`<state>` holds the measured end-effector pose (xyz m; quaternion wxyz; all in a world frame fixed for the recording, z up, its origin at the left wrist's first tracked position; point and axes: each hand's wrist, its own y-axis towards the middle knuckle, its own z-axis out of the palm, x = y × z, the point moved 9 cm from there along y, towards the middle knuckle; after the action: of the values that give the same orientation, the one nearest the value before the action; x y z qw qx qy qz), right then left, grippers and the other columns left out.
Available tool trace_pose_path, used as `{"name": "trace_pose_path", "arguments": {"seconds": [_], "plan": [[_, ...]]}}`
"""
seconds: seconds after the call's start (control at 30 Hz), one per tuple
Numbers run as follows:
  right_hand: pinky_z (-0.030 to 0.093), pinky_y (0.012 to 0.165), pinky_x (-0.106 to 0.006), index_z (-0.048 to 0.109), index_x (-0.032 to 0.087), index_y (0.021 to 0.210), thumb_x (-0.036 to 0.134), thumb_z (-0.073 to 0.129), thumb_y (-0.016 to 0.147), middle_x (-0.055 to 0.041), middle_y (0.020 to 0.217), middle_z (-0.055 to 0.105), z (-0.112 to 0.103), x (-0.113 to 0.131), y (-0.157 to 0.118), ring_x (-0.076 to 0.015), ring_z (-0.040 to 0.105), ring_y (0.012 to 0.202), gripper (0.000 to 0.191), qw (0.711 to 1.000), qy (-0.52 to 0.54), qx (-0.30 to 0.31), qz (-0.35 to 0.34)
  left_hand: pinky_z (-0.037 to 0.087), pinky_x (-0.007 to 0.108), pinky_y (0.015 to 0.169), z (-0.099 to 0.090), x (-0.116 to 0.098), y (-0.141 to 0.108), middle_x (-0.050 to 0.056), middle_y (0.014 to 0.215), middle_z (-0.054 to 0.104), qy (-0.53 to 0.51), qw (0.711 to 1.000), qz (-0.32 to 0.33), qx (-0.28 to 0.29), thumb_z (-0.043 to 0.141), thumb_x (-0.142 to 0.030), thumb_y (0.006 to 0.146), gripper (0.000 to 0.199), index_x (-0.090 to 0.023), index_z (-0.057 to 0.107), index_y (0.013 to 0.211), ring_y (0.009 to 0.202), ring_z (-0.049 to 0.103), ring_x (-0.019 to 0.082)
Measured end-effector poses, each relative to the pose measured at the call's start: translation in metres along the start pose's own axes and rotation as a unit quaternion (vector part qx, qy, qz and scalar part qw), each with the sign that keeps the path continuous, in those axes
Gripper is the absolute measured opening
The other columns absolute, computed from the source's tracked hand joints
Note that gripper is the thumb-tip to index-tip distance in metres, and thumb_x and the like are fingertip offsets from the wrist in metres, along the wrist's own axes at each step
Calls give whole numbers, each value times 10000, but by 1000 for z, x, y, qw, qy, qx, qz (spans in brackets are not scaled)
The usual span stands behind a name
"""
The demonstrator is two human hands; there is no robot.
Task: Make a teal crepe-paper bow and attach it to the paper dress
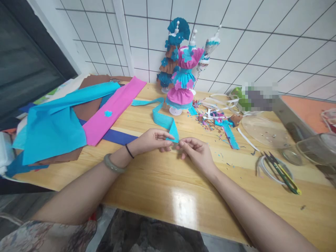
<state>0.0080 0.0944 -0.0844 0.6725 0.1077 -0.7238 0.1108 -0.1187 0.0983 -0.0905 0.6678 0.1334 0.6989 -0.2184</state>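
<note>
Your left hand (151, 141) and right hand (198, 152) nearly meet over the wooden table (147, 182), right at the near end of a light blue strip (164, 119). On the right, your thumb and forefinger come together by the strip's near corner, but I honestly can't tell if they've got the material between them. Same deal with the left: thumb and forefinger sit close together at that end with a bit of blue showing by them, and I can't tell if they're really pinching it. The rest of the strip zigzags away from you across the wood, its far part just left of the pink-and-blue tiered figure (181, 94) on its little white base. Behind that one there's a dark teal and brown figure (170, 66), plus a slimmer white one with blue trim (210, 45) at the back right, all near the tiled wall (236, 52). Off to your left you've got a pile of sheets: a big light blue sheet (52, 129) lying over a brown sheet (86, 105), and beside it a pink sheet (118, 108) with a small blue flower (108, 113) on it. A dark blue strip (119, 137) pokes out from under the pink, toward your left wrist. Over on the right there's a mess of colored scraps (210, 119), and green-and-black snips (282, 171) lie across a white coil (262, 169), near a glass jar (317, 148).
</note>
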Motion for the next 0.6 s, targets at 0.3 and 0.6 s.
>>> {"name": "trace_pose_path", "arguments": {"seconds": [0.3, 0.6], "plan": [[476, 528, -210, 676, 139, 773, 362, 683, 689, -11, 547, 649, -9, -4, 1, -101, 587, 486, 238, 999, 1, -40, 10, 513, 226, 612, -4, 0, -1, 79, 746, 703, -2, 1000, -17, -26, 675, -334, 702, 324, -93, 645, 917, 605, 620, 106], [484, 535, -227, 687, 136, 787, 360, 686, 678, -35, 615, 675, -11, -7, 2, -115, 604, 519, 250, 998, -28, -55, 1, 516, 234, 612, -9, 2, -1, 80, 737, 702, 4, 999, -6, -49, 684, -317, 693, 278, -87, 653, 848, 595, 628, 110]]}}
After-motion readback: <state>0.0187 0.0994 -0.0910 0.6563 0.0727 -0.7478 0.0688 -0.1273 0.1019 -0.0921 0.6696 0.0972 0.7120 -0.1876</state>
